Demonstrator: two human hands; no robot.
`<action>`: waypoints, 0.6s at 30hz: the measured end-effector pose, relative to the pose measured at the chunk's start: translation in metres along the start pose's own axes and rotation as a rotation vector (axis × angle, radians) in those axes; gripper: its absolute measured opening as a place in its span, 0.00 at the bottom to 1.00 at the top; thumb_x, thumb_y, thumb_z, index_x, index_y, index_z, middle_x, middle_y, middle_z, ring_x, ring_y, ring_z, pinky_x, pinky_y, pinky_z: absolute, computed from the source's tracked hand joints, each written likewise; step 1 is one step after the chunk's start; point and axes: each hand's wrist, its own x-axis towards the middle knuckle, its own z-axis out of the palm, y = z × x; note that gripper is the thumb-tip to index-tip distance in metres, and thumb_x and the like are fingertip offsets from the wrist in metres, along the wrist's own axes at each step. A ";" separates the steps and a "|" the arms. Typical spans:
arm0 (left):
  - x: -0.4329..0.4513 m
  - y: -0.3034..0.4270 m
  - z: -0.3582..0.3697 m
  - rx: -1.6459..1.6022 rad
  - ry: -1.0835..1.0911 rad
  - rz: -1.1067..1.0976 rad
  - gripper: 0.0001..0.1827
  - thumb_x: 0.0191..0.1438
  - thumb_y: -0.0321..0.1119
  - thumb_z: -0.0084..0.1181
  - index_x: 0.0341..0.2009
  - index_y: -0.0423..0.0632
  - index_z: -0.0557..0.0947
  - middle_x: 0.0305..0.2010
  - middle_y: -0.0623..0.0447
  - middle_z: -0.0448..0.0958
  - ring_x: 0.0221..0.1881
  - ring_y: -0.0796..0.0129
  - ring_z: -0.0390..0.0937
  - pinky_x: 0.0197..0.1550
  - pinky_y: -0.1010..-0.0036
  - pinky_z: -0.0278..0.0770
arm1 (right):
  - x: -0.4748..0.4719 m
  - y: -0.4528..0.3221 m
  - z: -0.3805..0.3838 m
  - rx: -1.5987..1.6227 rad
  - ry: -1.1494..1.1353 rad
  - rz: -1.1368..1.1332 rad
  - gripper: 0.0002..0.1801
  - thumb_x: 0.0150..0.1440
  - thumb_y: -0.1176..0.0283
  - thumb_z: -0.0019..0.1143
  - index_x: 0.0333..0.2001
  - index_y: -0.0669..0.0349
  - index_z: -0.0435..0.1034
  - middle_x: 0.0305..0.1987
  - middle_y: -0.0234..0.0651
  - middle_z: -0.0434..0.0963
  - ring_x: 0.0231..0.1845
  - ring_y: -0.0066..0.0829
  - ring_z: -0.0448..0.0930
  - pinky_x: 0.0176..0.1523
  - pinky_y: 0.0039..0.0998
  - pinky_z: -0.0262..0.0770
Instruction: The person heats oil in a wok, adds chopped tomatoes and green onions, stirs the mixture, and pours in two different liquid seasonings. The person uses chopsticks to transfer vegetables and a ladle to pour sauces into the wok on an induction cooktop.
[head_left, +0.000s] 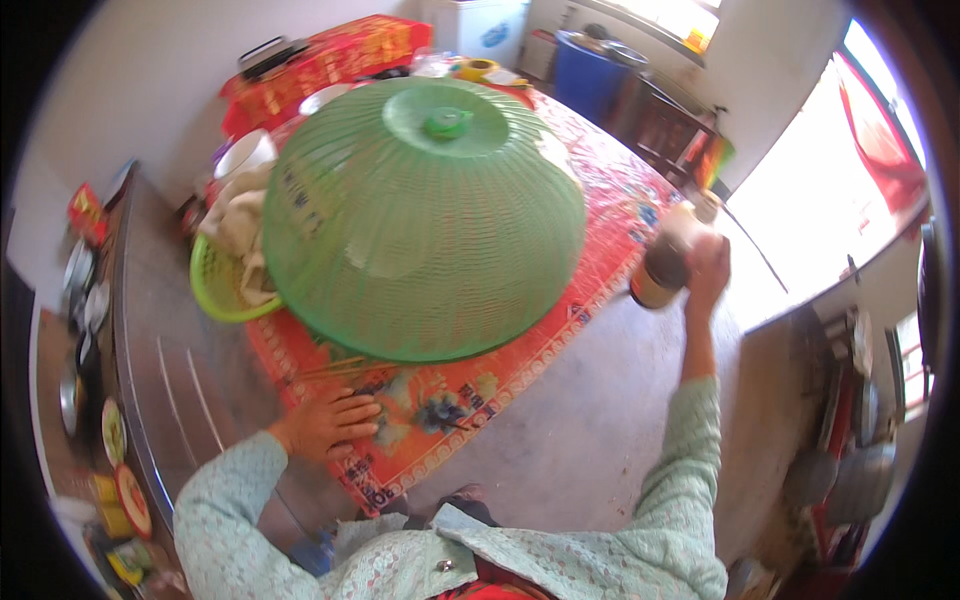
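My right hand grips a dark bottle or jar with a pale upper part, held up past the table's right edge; motion blurs it. My left hand rests palm down, fingers spread, near the front corner of the red floral tablecloth. Just beyond those fingers lie a few thin sticks, perhaps chopsticks. A large green mesh food cover spans much of the table. Whatever lies under it is hard to make out.
A lime-green plastic basket holding pale cloth sits at the table's left edge, near a white bowl. On the left runs a counter with dishes beyond. A blue barrel stands behind; a bright doorway opens right.
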 end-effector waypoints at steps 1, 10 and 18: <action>0.001 -0.002 0.001 -0.005 0.004 0.013 0.28 0.50 0.39 0.53 0.57 0.53 0.68 0.65 0.49 0.60 0.66 0.58 0.58 0.65 0.56 0.52 | -0.002 -0.009 -0.020 -0.419 -0.034 -0.336 0.08 0.56 0.69 0.51 0.37 0.62 0.66 0.29 0.31 0.68 0.29 0.28 0.68 0.34 0.29 0.68; -0.018 -0.013 0.023 0.009 0.180 0.125 0.29 0.52 0.37 0.52 0.59 0.50 0.64 0.66 0.44 0.56 0.66 0.52 0.55 0.65 0.51 0.53 | -0.063 -0.090 -0.067 -0.364 -0.221 -0.408 0.15 0.56 0.68 0.51 0.45 0.64 0.65 0.38 0.35 0.71 0.39 0.34 0.72 0.46 0.30 0.70; -0.026 -0.012 0.038 0.112 0.490 0.233 0.19 0.49 0.38 0.54 0.47 0.47 0.75 0.57 0.44 0.68 0.61 0.53 0.62 0.62 0.54 0.59 | -0.103 -0.198 0.016 -0.585 -0.188 -1.013 0.20 0.57 0.67 0.49 0.50 0.66 0.63 0.44 0.40 0.71 0.46 0.34 0.73 0.54 0.31 0.68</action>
